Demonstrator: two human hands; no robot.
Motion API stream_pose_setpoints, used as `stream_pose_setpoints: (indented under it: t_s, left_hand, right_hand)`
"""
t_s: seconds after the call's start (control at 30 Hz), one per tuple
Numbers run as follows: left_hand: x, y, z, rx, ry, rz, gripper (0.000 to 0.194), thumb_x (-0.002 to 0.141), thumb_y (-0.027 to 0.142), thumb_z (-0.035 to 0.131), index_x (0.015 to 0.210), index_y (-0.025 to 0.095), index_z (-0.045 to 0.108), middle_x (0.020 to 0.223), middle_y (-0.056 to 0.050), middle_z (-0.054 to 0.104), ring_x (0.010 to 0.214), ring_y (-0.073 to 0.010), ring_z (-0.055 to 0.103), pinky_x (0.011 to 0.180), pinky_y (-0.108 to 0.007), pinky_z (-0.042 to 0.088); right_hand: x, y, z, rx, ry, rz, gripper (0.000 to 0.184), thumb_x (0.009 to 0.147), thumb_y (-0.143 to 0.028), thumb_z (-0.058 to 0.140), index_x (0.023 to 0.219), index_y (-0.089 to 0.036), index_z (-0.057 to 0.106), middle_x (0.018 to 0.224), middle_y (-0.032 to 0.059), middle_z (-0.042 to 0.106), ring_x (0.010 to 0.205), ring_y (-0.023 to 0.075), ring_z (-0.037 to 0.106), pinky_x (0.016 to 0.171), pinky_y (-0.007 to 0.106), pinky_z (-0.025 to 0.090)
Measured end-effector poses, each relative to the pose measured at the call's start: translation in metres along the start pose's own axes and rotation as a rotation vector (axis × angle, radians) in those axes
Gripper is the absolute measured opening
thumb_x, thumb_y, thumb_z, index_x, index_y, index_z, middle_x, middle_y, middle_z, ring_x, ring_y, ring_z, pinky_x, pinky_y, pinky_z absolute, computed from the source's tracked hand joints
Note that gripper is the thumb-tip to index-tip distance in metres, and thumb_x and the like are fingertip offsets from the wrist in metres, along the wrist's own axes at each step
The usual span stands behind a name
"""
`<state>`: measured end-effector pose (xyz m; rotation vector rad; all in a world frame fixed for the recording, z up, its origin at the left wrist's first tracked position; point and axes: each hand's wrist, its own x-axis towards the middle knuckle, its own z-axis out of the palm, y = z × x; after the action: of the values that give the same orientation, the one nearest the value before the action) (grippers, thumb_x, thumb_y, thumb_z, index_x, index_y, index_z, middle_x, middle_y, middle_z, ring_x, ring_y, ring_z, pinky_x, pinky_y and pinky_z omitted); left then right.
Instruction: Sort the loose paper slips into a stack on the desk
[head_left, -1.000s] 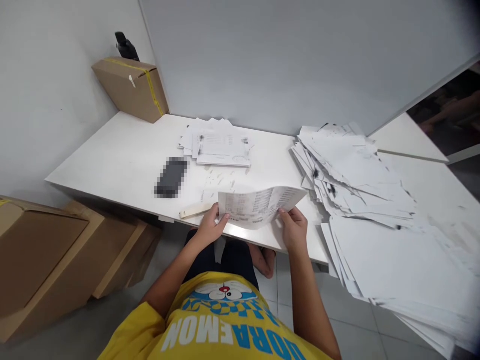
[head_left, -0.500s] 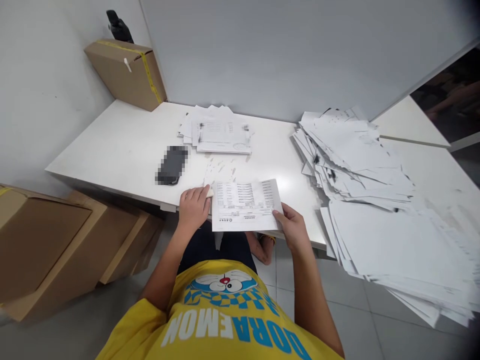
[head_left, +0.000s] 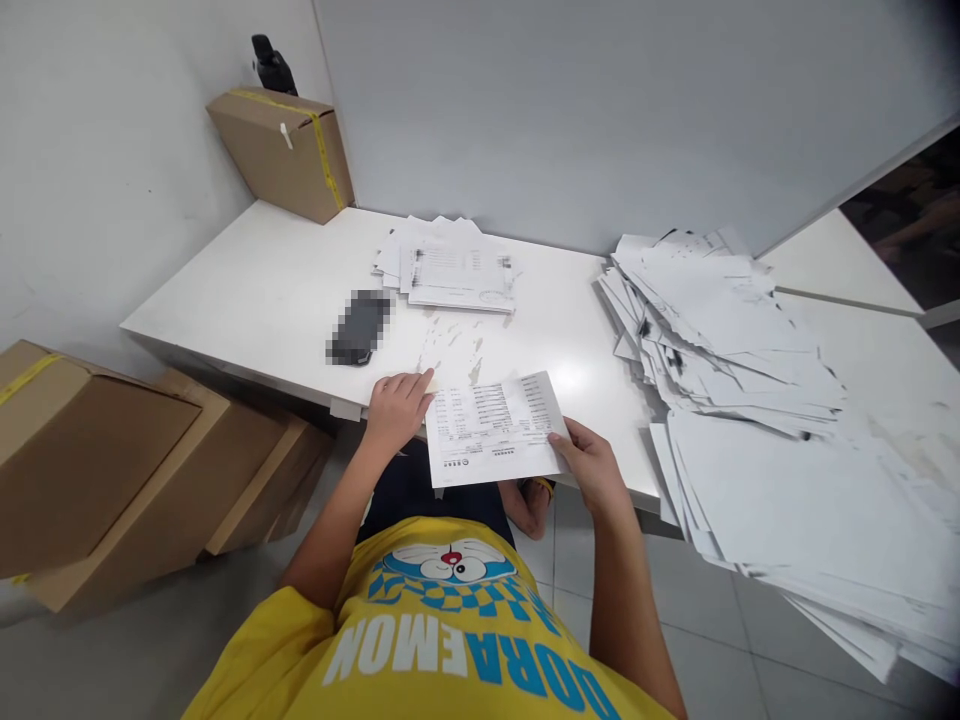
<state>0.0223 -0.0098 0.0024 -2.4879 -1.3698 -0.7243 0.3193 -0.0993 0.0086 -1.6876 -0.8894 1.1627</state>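
Observation:
My right hand pinches the right edge of a printed paper sheet, thumb on top. The sheet is tilted over the table's front edge, its print upside down to me. At its upper left corner, my left hand rests by the table edge with fingers together. A small pale block shows at those fingertips, mostly hidden now; its kind I cannot make out. Beyond the sheet, pale smudges or scraps mark the white table top.
A paper stack lies at the back, with a blurred-out dark object left of it. Large loose paper piles cover the right side. One carton stands at the back left; more cartons are below on the left.
The sheet has come slightly toward me and turned a little, with my right hand on it. The pale block at my left fingertips is more hidden. The whole view has shifted slightly.

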Motion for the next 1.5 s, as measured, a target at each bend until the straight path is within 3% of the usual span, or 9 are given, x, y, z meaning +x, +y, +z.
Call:
stream_pose_setpoints:
  t_s: [0.17,0.43,0.6,0.8,1.1,1.23,1.4,1.5]
  left_hand:
    - [-0.001,0.000,0.001,-0.039,0.007,-0.018,0.040,0.102,0.030,0.041,0.136,0.018,0.058,0.117,-0.008,0.074,0.104,-0.0220,0.066,0.087,-0.039,0.042]
    - [-0.001,-0.001,0.005,-0.032,0.022,0.048,0.037,0.101,0.021,0.043,0.134,0.017,0.059,0.122,-0.007,0.073,0.105,-0.0203,0.068,0.091,-0.040,0.042]
    - [-0.003,-0.002,0.006,0.009,0.018,0.103,0.036,0.101,0.020,0.043,0.134,0.017,0.058,0.120,-0.008,0.073,0.108,-0.0219,0.068,0.094,-0.040,0.041]
    - [-0.007,-0.007,0.018,0.031,0.089,0.086,0.041,0.100,0.023,0.044,0.138,0.017,0.056,0.123,-0.010,0.072,0.117,-0.0247,0.065,0.091,-0.039,0.041]
    - [-0.018,-0.026,0.045,-0.027,0.207,0.144,0.050,0.098,0.039,0.040,0.141,0.021,0.057,0.115,-0.011,0.075,0.092,-0.0236,0.069,0.072,-0.038,0.041]
    - [-0.020,-0.027,0.048,-0.050,0.169,0.117,0.052,0.098,0.043,0.036,0.139,0.021,0.059,0.103,-0.012,0.076,0.084,-0.0236,0.068,0.071,-0.039,0.042]
    - [-0.018,-0.025,0.045,-0.015,0.157,0.118,0.050,0.097,0.040,0.035,0.135,0.020,0.061,0.103,-0.011,0.076,0.083,-0.0228,0.069,0.071,-0.038,0.042]
    - [-0.018,-0.024,0.043,-0.020,0.167,0.138,0.049,0.097,0.037,0.034,0.133,0.019,0.062,0.104,-0.010,0.077,0.088,-0.0224,0.070,0.073,-0.038,0.043]
  right_hand:
    - [0.000,0.001,0.005,-0.016,-0.043,-0.042,0.044,0.074,-0.043,0.067,0.110,-0.020,0.074,0.109,0.0064,0.076,0.101,0.0289,0.068,0.084,0.038,0.054]
    - [0.004,0.004,0.007,-0.041,-0.005,-0.032,0.046,0.072,-0.043,0.067,0.111,-0.020,0.074,0.110,0.0068,0.076,0.103,0.0305,0.069,0.086,0.040,0.055]
    - [0.006,0.004,0.010,-0.048,0.030,-0.028,0.050,0.070,-0.045,0.066,0.110,-0.017,0.075,0.110,0.0087,0.077,0.103,0.0315,0.069,0.085,0.040,0.055]
    - [-0.001,0.004,0.011,-0.090,0.032,-0.073,0.051,0.077,-0.047,0.063,0.118,-0.018,0.072,0.117,0.0089,0.075,0.106,0.0309,0.068,0.086,0.039,0.056]
    - [-0.010,0.002,0.007,-0.060,0.029,-0.101,0.045,0.081,-0.049,0.061,0.116,-0.023,0.071,0.116,0.0073,0.074,0.105,0.0303,0.068,0.081,0.037,0.057]
    - [-0.004,0.007,-0.018,-0.029,0.210,-0.135,0.042,0.076,-0.047,0.066,0.109,-0.021,0.072,0.104,0.0071,0.076,0.097,0.0296,0.069,0.079,0.038,0.056]
    - [0.022,-0.009,-0.061,0.219,0.686,-0.371,0.022,0.071,-0.039,0.068,0.088,-0.026,0.067,0.095,0.0037,0.072,0.097,0.0285,0.069,0.083,0.042,0.057]
    - [0.064,-0.037,-0.067,0.453,0.717,-0.473,0.020,0.071,-0.032,0.061,0.091,-0.030,0.059,0.107,0.0031,0.068,0.111,0.0241,0.066,0.091,0.040,0.058]
